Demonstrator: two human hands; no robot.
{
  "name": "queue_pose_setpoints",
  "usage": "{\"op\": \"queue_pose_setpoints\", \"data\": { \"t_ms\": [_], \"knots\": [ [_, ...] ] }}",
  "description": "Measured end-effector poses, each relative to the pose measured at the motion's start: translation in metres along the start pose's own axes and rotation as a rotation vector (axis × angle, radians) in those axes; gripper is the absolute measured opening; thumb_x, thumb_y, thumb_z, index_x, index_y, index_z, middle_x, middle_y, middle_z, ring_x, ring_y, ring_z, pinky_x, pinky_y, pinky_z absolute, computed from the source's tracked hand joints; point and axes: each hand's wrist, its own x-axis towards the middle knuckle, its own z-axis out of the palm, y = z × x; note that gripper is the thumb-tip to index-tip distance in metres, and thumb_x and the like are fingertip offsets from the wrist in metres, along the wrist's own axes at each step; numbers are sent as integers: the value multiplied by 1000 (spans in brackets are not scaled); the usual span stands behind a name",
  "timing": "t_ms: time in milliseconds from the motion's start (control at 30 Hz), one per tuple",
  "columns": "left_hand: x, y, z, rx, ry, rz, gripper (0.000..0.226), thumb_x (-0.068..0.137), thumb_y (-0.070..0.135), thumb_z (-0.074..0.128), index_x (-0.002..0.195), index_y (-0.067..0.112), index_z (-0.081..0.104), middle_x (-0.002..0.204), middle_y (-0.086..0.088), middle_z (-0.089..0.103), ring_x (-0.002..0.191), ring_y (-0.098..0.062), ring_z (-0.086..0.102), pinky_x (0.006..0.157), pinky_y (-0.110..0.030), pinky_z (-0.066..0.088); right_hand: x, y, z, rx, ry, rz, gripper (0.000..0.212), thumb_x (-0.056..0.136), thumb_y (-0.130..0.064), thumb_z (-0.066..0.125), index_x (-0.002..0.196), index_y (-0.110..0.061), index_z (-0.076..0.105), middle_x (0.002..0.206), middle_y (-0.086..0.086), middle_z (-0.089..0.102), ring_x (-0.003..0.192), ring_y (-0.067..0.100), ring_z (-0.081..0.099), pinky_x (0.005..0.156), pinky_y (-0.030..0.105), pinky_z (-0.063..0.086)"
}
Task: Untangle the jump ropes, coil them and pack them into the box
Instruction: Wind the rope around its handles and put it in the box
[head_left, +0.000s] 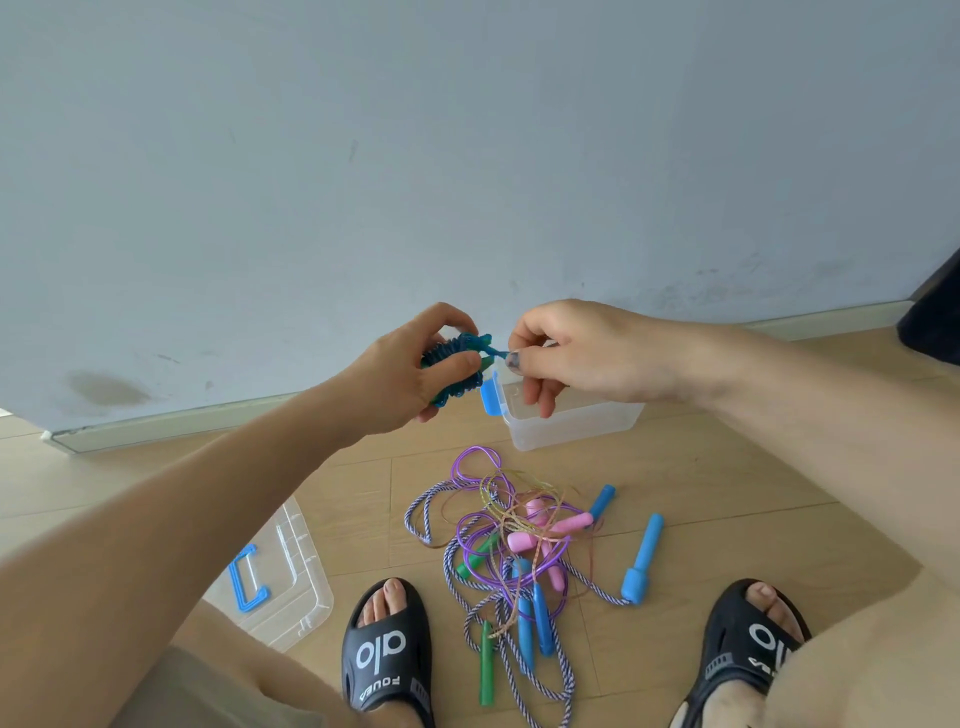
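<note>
1. The left hand (415, 371) grips a tightly wound blue-green jump rope bundle (460, 364), fingers curled round it.
2. The right hand (576, 353) pinches the bundle's loose end between thumb and forefinger.
3. Both hands are raised above the clear plastic storage box (571, 423) with its blue latch, near the wall.
4. A tangled heap of purple, striped and thin ropes (509, 551) with pink, blue and green handles lies on the wooden floor (363, 499) between two black slides.
5. The clear lid (291, 571) lies to the left.

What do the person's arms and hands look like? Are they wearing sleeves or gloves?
No sleeves or gloves show: both forearms are bare right down to the wrists. The left hand and right hand wear no rings, watch or bracelets that can be seen. One nail on the right hand, the thumbnail, has dark greyish polish that looks patchy.
</note>
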Motion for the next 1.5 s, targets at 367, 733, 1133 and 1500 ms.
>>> {"op": "queue_pose_setpoints", "data": {
  "t_ms": [367,733,1133,1500],
  "knots": [
    [3,-2,18,24,-50,-54,15,100,39,50,111,28,51,95,-6,69,51,-19,57,51,-27,44,19,13,15,21,298,-53,12,101,-15,45,98,-15,56,79,-3,60,53,-8,54,50,7,36],
    [18,-11,24,-67,-82,-123,19,99,40,51,116,31,52,98,-8,70,57,-21,58,56,-29,44,32,25,17,377,23,170,13,95,-9,40,95,-7,53,85,13,59,67,24,59,61,33,50],
    [96,-24,44,-164,-105,-278,24,96,44,56,115,30,56,99,-12,69,53,-25,57,59,-31,44,83,68,14,456,296,259,26,92,-22,57,68,-16,48,55,-2,43,44,16,33,43,25,28],
    [218,-94,118,-502,-12,-532,38,95,30,59,124,17,40,111,-8,67,90,-30,74,83,-40,61,177,187,2,786,161,596,32,99,-36,52,119,-11,50,108,19,57,80,33,65,85,42,60]
  ]
}}
